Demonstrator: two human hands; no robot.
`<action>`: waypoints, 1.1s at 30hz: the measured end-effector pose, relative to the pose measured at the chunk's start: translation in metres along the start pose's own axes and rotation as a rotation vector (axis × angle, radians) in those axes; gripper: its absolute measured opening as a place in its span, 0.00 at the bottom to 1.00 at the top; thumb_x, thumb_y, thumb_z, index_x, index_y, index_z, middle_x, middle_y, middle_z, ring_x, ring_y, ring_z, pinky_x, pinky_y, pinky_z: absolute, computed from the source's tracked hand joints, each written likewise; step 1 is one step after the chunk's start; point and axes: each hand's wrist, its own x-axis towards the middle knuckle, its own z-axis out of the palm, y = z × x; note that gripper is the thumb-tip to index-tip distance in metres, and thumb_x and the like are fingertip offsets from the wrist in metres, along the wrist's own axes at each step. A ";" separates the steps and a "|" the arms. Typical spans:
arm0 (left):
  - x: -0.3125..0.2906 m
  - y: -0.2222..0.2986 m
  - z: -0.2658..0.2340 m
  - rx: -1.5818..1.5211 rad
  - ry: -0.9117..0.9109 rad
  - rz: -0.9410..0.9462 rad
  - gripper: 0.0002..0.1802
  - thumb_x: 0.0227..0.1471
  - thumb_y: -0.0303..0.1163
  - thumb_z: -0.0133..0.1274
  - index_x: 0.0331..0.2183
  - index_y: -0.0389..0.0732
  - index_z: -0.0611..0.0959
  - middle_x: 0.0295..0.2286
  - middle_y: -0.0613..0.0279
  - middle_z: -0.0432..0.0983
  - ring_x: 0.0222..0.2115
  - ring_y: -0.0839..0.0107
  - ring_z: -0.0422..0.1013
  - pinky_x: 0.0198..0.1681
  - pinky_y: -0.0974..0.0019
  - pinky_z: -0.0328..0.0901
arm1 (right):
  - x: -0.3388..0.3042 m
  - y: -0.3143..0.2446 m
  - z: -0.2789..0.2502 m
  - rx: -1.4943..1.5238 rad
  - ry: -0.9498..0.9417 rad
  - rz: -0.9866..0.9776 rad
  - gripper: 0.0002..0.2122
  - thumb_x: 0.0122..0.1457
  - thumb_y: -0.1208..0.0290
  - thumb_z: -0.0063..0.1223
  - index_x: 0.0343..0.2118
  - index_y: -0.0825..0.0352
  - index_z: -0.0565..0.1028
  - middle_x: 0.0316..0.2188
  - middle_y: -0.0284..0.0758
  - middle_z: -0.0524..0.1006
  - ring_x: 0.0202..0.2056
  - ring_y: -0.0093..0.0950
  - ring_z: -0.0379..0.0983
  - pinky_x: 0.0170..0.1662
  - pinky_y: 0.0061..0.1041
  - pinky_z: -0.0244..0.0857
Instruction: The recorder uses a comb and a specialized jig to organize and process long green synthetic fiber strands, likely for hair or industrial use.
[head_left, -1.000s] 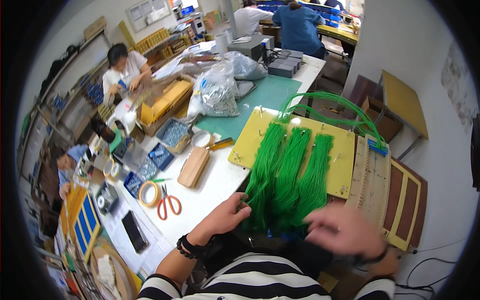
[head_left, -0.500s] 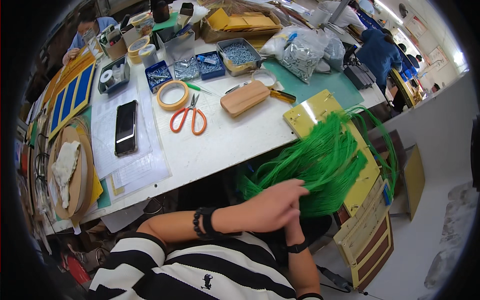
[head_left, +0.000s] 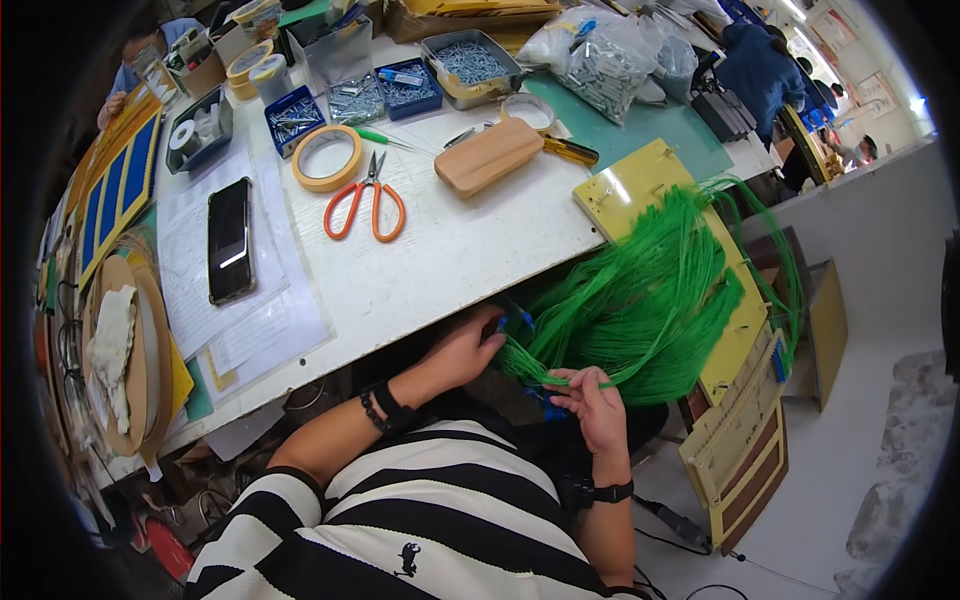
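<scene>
We see right fingers (head_left: 584, 383) pinched on one gathered green wire bunch (head_left: 528, 368); left fingers (head_left: 484, 326) curled by its end, grip unclear. Beyond them, other wires (head_left: 655, 290) fan loose, ungathered.

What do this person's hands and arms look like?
The left hand and right hand are ungloved. The left wears a dark beaded bracelet and black wristband; the right, another black wristband. The short left sleeve has black-and-white stripes.

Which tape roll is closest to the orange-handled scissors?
The tan roll lying flat on the white table, just left of the scissor blades; other rolls sit farther off.
</scene>
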 end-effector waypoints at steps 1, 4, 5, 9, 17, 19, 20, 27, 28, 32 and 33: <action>-0.008 0.014 -0.007 0.094 0.031 0.169 0.22 0.54 0.30 0.57 0.50 0.37 0.73 0.41 0.47 0.76 0.42 0.52 0.74 0.45 0.57 0.69 | -0.002 0.000 -0.003 -0.030 0.002 0.001 0.14 0.72 0.60 0.36 0.36 0.66 0.69 0.45 0.45 0.77 0.43 0.33 0.77 0.45 0.29 0.72; -0.027 0.045 -0.031 0.202 0.020 0.460 0.18 0.51 0.27 0.60 0.45 0.38 0.76 0.37 0.50 0.76 0.39 0.52 0.73 0.41 0.58 0.69 | -0.006 0.003 -0.009 -0.001 -0.010 0.004 0.13 0.72 0.62 0.37 0.38 0.66 0.69 0.46 0.44 0.76 0.44 0.33 0.77 0.46 0.28 0.71; -0.030 0.048 -0.036 0.222 -0.016 0.583 0.17 0.50 0.27 0.60 0.43 0.38 0.77 0.36 0.51 0.76 0.38 0.50 0.73 0.40 0.57 0.69 | -0.006 0.004 -0.009 0.058 -0.032 0.001 0.12 0.72 0.62 0.37 0.40 0.66 0.70 0.47 0.43 0.76 0.45 0.33 0.77 0.45 0.27 0.71; -0.025 0.000 -0.023 0.256 0.030 0.224 0.24 0.49 0.28 0.63 0.47 0.38 0.74 0.36 0.49 0.76 0.33 0.54 0.74 0.38 0.60 0.70 | 0.004 -0.006 0.003 0.069 0.001 0.048 0.12 0.72 0.63 0.38 0.46 0.66 0.69 0.48 0.43 0.76 0.45 0.33 0.77 0.45 0.26 0.71; -0.035 0.047 -0.033 -0.220 -0.165 0.075 0.25 0.55 0.30 0.59 0.52 0.35 0.70 0.32 0.58 0.75 0.35 0.72 0.74 0.39 0.68 0.71 | -0.016 -0.009 0.016 0.188 0.056 -0.031 0.24 0.72 0.58 0.34 0.65 0.64 0.52 0.52 0.48 0.72 0.47 0.37 0.76 0.46 0.32 0.72; -0.040 0.070 -0.036 -0.327 -0.315 0.031 0.25 0.56 0.25 0.58 0.54 0.38 0.68 0.38 0.63 0.73 0.39 0.76 0.72 0.46 0.70 0.69 | -0.029 -0.015 0.021 -0.031 0.134 -0.205 0.25 0.72 0.55 0.33 0.65 0.64 0.51 0.54 0.50 0.70 0.47 0.38 0.75 0.47 0.33 0.72; -0.045 0.081 -0.035 -0.509 -0.288 0.046 0.25 0.56 0.24 0.58 0.53 0.39 0.68 0.40 0.63 0.72 0.40 0.78 0.71 0.46 0.70 0.68 | -0.039 -0.016 0.018 0.053 0.109 -0.253 0.29 0.70 0.51 0.37 0.66 0.64 0.49 0.55 0.51 0.68 0.47 0.39 0.75 0.47 0.33 0.72; -0.020 0.153 -0.050 -1.001 -0.387 0.200 0.20 0.52 0.19 0.59 0.42 0.42 0.67 0.37 0.63 0.69 0.39 0.77 0.70 0.43 0.72 0.67 | -0.088 -0.051 0.025 -0.488 0.109 -0.646 0.41 0.55 0.44 0.61 0.59 0.75 0.60 0.49 0.47 0.73 0.47 0.36 0.75 0.46 0.30 0.71; -0.018 0.170 -0.042 -1.001 -0.463 0.236 0.18 0.53 0.20 0.60 0.40 0.42 0.67 0.36 0.65 0.68 0.37 0.78 0.69 0.40 0.73 0.66 | -0.089 -0.056 0.037 -0.320 0.082 -0.699 0.41 0.48 0.47 0.68 0.55 0.76 0.66 0.49 0.45 0.73 0.46 0.34 0.75 0.46 0.29 0.71; -0.017 0.214 0.001 -0.483 -0.482 0.687 0.16 0.51 0.30 0.64 0.34 0.41 0.71 0.37 0.59 0.69 0.37 0.68 0.68 0.41 0.65 0.64 | -0.093 -0.078 0.055 -0.254 0.318 -0.920 0.36 0.57 0.39 0.54 0.53 0.71 0.66 0.44 0.41 0.74 0.41 0.31 0.74 0.44 0.30 0.69; -0.016 0.227 0.007 -0.325 -0.429 0.813 0.16 0.50 0.30 0.65 0.34 0.41 0.73 0.38 0.56 0.69 0.38 0.64 0.68 0.43 0.64 0.64 | -0.097 -0.087 0.054 -0.178 0.323 -0.898 0.34 0.60 0.38 0.49 0.51 0.70 0.67 0.42 0.40 0.73 0.41 0.30 0.72 0.45 0.31 0.67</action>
